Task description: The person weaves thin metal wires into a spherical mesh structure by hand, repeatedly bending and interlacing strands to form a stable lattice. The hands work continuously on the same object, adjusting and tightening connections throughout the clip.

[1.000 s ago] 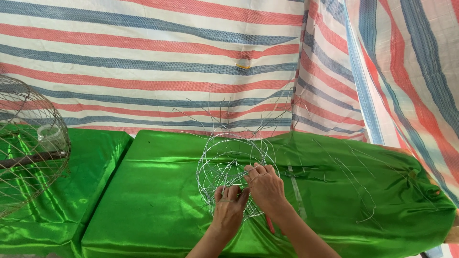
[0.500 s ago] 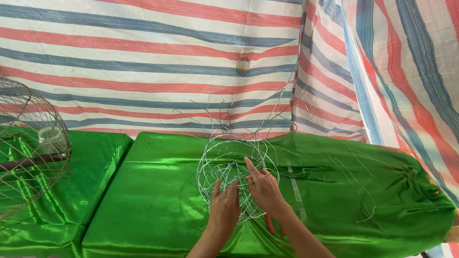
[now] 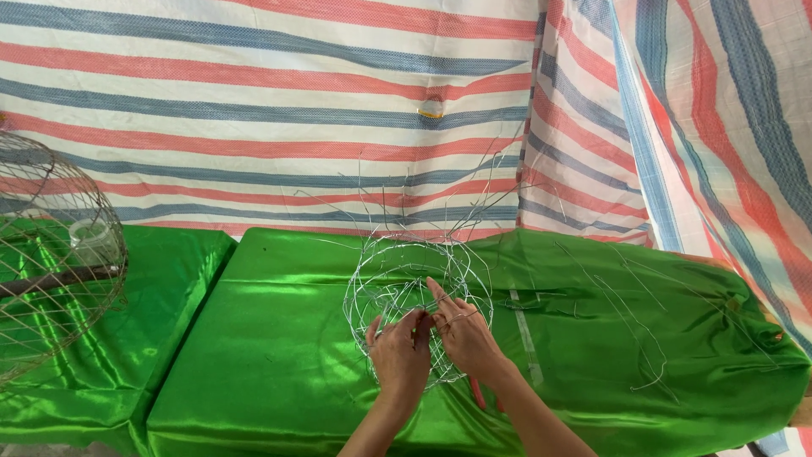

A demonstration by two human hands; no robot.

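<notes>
Far left: one finished-looking wire cage [image 3: 51, 262], domed, mesh closed all round, sitting on the left green-covered table [image 3: 169, 338]; a small clear cup [image 3: 95, 241] and a dark perch-like bar [image 3: 51, 281] show inside it. 1 cage done, by the look of it.

Centre: second wire frame [image 3: 414, 296], w/ both hands on it, standing on the middle of the right green-covered table [image 3: 279, 355]. Judging from the pic it's maybe half built: lower rings and a round body are woven, but approx a dozen loose wire ends stick up and out from the top, untied. Top still open, so closing/tying those ends is what's left.

Left hand [image 3: 399, 355] is at the frame's lower front, fingers curled narrow, pinching a wire strand. Right hand [image 3: 463, 334] just beside it, touching, index raised, other fingers closed round thin wire of the frame. Something red [image 3: 476, 393] pokes out under the right wrist, prob a tool handle, can't tell.

Right: a few spare cut wires [image 3: 643, 338] lying loose on the cloth, well apart from the hands; too thin to count exactly.

Counts: 2 tables, 2 wire cages (1 whole, 1 in work), 2 hands, 1 cup, 1 striped tarp [image 3: 338, 101] behind
</notes>
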